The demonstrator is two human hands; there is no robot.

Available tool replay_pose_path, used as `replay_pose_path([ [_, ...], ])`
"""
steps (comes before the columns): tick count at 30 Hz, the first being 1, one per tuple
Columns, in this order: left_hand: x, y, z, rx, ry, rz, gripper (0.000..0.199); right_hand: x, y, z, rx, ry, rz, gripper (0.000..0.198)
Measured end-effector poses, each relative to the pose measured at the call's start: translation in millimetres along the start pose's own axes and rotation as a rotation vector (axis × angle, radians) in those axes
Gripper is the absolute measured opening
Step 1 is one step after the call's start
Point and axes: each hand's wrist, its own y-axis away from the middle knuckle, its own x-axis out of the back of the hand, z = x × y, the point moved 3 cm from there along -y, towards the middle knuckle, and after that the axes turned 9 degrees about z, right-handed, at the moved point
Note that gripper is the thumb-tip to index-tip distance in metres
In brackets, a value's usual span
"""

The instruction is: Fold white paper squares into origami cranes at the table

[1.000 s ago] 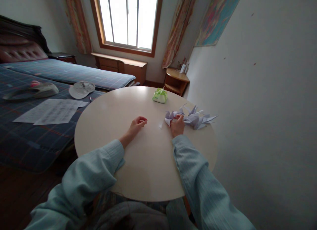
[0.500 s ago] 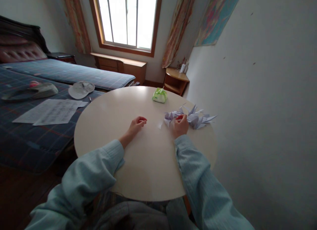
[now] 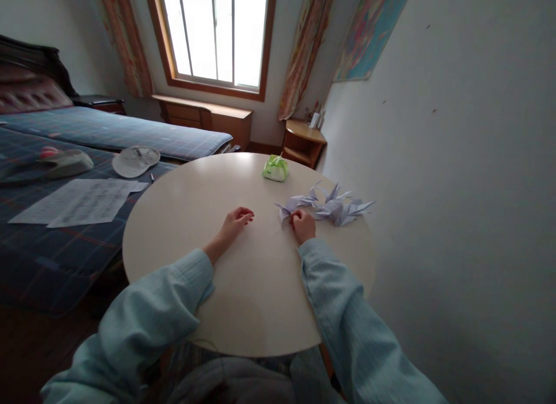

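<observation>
A white folded paper [image 3: 284, 210] with pointy tips was on the right side of the round table [image 3: 256, 302], in from the right edge. The right hand [image 3: 302, 225] was at it, with the fingers pinched close together on the paper. Just beside it, nearer the right edge, was a bunch of folded papers [image 3: 341, 210] with spiky points, all close together, so I could not count them.

The left hand [image 3: 234, 223] was over the middle of the table, a bit toward the left edge, well apart from the papers. Its fingers were bent in and close to the thumb. I could not tell if they touched, or if there was something small in them. Both arms came in over the near edge, in light blue sleeves [image 3: 158, 291].

Near the far edge stood a small green and white pack [image 3: 275, 168]. Past the left edge was a bed [image 3: 30, 259] with a checked blue cover. On it lay printed sheets [image 3: 87, 201], a pen [image 3: 152, 177] and a white cap [image 3: 136, 162]. Beyond the far edge, a small wooden shelf [image 3: 304, 131] stood near the bright window [image 3: 217, 36].
</observation>
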Motion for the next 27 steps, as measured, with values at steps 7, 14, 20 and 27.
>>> replay_pose_path([
  [7, -2.5, -1.5, -0.7, 0.008, -0.007, -0.026, 0.022, -8.2, 6.4, -14.1, 0.237, -0.203, -0.162, 0.035],
  [14, -4.3, -0.1, 2.8, -0.028, -0.068, -0.052, 0.032, -6.8, 10.1, -22.4, 0.325, -0.05, -0.279, 0.016],
  [20, -3.3, 5.8, 6.6, -0.013, -0.142, -0.056, 0.038, -1.4, 10.8, -27.1, 0.221, -0.008, -0.307, 0.021],
  [27, -1.0, 9.5, 10.4, 0.054, -0.209, -0.022, 0.046, -3.2, 9.0, -23.1, 0.207, 0.082, -0.24, 0.043],
])
